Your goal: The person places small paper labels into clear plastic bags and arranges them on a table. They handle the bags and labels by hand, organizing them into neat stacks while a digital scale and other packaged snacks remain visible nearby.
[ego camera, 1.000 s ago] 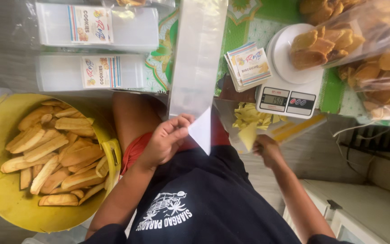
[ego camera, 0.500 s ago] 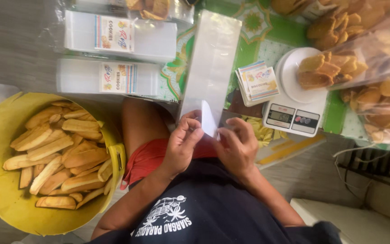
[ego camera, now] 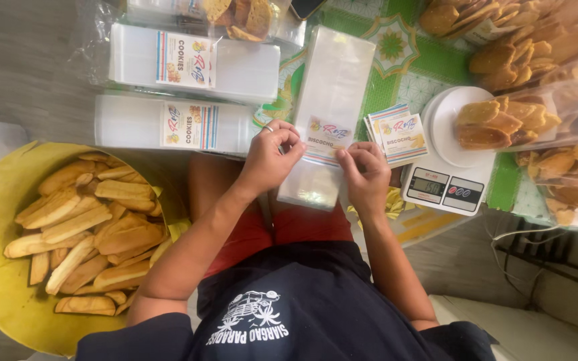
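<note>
My left hand (ego camera: 270, 159) and my right hand (ego camera: 365, 175) pinch a printed paper label (ego camera: 326, 138) by its two ends and hold it flat against a stack of clear plastic bags (ego camera: 329, 100) that lies over my knee. A small pile of the same labels (ego camera: 399, 132) rests just right of the right hand. A white kitchen scale (ego camera: 449, 180) carries a bag of golden biscuits (ego camera: 503, 124) on its plate.
A yellow tub (ego camera: 8, 220) of long toasted bread sticks (ego camera: 88, 227) sits at my left. Two labelled packs of clear bags (ego camera: 188, 93) lie beyond it. More bagged biscuits (ego camera: 556, 60) crowd the right side on a green patterned cloth (ego camera: 409, 60).
The right hand came up from the yellow strips near my knee to join the left hand. The label now lies flat on the bag stack, held by both hands.
</note>
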